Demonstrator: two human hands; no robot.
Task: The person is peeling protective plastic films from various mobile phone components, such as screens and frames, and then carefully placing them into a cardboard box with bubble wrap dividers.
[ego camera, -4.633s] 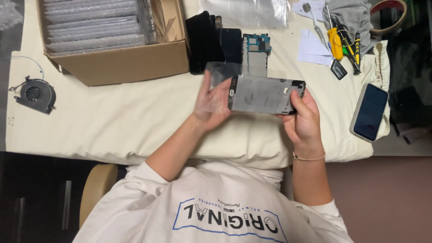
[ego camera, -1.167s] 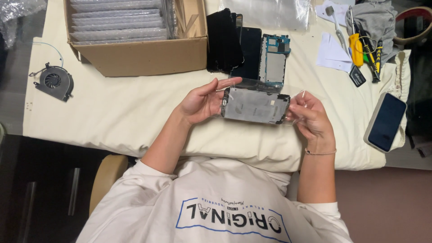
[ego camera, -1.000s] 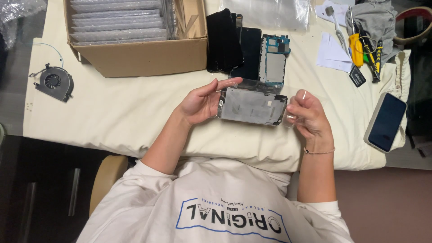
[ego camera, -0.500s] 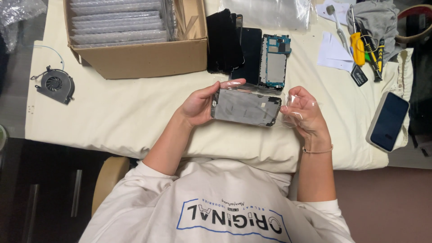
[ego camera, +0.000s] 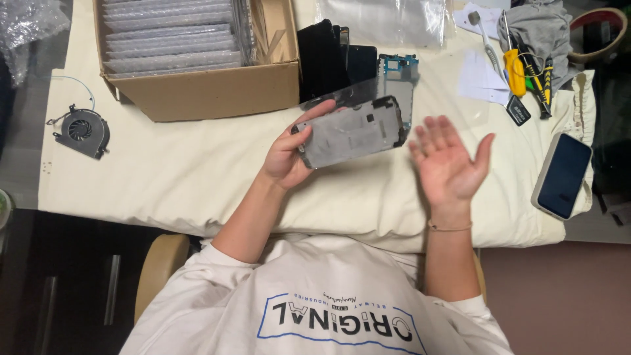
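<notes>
My left hand (ego camera: 288, 156) grips a grey metal phone frame (ego camera: 351, 133) by its left end and holds it tilted above the cream-covered table (ego camera: 197, 177). My right hand (ego camera: 450, 161) hovers to the right of the frame, palm up with fingers spread, holding nothing. It is a short gap away from the frame's right end. Behind the frame lie black phone panels (ego camera: 332, 56) and a blue-edged circuit board (ego camera: 399, 75).
A cardboard box (ego camera: 204, 95) of bubble-wrapped pieces stands at the back left, and a small cooling fan (ego camera: 80, 130) lies at the left edge. Yellow-handled screwdrivers (ego camera: 514, 69), paper slips and a tape roll (ego camera: 601, 33) are at the back right. A smartphone (ego camera: 562, 176) rests at the right edge.
My right hand has let go of the frame's right end and moved right, opening palm-up. My left hand alone now holds the frame, tilted up a little.
</notes>
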